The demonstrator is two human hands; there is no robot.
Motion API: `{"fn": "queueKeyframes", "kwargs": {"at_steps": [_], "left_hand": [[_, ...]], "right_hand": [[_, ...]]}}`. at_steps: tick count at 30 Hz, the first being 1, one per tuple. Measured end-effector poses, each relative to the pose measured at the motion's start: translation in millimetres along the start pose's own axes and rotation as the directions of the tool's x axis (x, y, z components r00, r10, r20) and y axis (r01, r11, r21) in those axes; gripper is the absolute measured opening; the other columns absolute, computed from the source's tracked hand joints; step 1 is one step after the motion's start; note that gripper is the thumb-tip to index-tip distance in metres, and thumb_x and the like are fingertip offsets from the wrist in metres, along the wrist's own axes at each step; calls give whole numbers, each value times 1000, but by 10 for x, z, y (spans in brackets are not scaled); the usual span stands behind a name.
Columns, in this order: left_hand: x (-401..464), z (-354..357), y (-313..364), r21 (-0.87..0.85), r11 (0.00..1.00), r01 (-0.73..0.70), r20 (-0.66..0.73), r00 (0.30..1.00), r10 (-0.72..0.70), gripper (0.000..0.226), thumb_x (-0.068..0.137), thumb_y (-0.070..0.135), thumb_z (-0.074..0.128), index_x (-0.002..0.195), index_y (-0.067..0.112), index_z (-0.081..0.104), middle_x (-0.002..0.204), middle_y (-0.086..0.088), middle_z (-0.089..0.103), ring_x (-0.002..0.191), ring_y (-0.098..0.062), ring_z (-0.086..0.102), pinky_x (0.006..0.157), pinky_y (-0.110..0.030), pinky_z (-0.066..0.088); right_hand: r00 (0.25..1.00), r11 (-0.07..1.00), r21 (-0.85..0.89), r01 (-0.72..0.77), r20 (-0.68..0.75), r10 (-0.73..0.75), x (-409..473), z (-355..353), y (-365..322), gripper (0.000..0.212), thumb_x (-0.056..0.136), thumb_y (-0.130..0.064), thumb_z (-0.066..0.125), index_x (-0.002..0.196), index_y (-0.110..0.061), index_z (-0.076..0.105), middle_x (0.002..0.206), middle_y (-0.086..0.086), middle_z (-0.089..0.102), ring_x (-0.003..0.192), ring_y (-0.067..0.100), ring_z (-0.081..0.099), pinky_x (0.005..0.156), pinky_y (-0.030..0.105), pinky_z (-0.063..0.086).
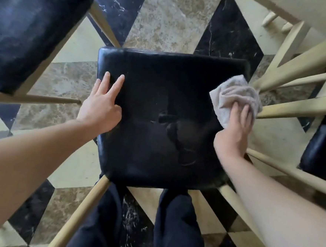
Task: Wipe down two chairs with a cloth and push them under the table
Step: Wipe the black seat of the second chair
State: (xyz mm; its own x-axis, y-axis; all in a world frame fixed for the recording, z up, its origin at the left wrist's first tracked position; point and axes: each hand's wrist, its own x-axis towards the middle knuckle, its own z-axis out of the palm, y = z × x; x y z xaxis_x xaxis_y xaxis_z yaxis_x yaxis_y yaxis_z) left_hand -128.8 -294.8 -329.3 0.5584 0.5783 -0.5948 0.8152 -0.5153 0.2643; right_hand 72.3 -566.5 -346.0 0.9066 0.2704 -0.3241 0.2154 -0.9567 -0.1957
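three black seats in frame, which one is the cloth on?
The centre seat: the right hand presses the cloth on its right edge, left hand flat on its left. The upper-left seat and right-edge seat are untouched.

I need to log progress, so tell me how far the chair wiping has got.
Done: nothing can be confirmed as finished. In hand: the right hand presses a cloth on the right edge of the middle chair, while the left hand steadies its left edge. Left: the rest of this seat, the second chair at upper left, and pushing both under the table, since both stand clear of it.
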Motion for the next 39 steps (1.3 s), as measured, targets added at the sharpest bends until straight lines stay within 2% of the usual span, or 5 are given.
{"fn": "queueKeyframes", "kwargs": {"at_steps": [19, 22, 26, 35, 39], "left_hand": [[17, -176, -151, 27, 999, -27, 263, 965, 19, 104, 74, -2, 37, 151, 58, 2, 167, 10, 15, 144, -27, 36, 82, -24, 50], [91, -284, -163, 65, 998, 9, 264, 964, -25, 92, 81, 6, 37, 146, 65, 10, 151, -11, 46, 82, -27, 64, 55, -32, 54], [158, -349, -196, 6, 1000, -3, 272, 962, 2, 92, 69, 20, 33, 147, 64, 10, 154, -2, 46, 100, -33, 62, 72, -34, 54], [189, -271, -165, 0, 1000, -21, 241, 970, 20, 98, 79, 1, 40, 156, 35, -9, 157, 21, 33, 112, -30, 60, 71, -29, 41], [241, -313, -152, -19, 1000, 14, 266, 964, -9, 101, 74, 5, 39, 153, 46, -9, 156, 23, 34, 97, -29, 59, 57, -29, 39]], "right_hand": [[758, 642, 408, -649, 269, 595, -2268, 679, -1509, 87, 78, 19, 38, 157, -10, 17, 165, 16, 7, 152, 29, 0, 117, 23, -12], [878, 787, 395, -474, 277, 389, -2570, 868, -1832, 89, 80, 16, 42, 158, -18, 18, 167, 9, 6, 153, 24, -1, 117, 20, -12], [948, 954, 301, 7, 302, -102, -2455, 1051, -1674, 84, 81, 6, 48, 157, -22, 23, 166, 10, 9, 153, 26, 5, 124, 42, 10], [114, 113, -23, 993, 340, -934, -160, 620, -1216, 50, 95, -7, 39, 140, -21, 56, 154, 11, 42, 145, 32, 35, 119, 49, 24], [211, 184, -114, 976, 316, -925, 551, 319, -1137, 54, 92, -2, 48, 141, -22, 55, 155, 10, 42, 146, 29, 33, 122, 46, 20]]}}
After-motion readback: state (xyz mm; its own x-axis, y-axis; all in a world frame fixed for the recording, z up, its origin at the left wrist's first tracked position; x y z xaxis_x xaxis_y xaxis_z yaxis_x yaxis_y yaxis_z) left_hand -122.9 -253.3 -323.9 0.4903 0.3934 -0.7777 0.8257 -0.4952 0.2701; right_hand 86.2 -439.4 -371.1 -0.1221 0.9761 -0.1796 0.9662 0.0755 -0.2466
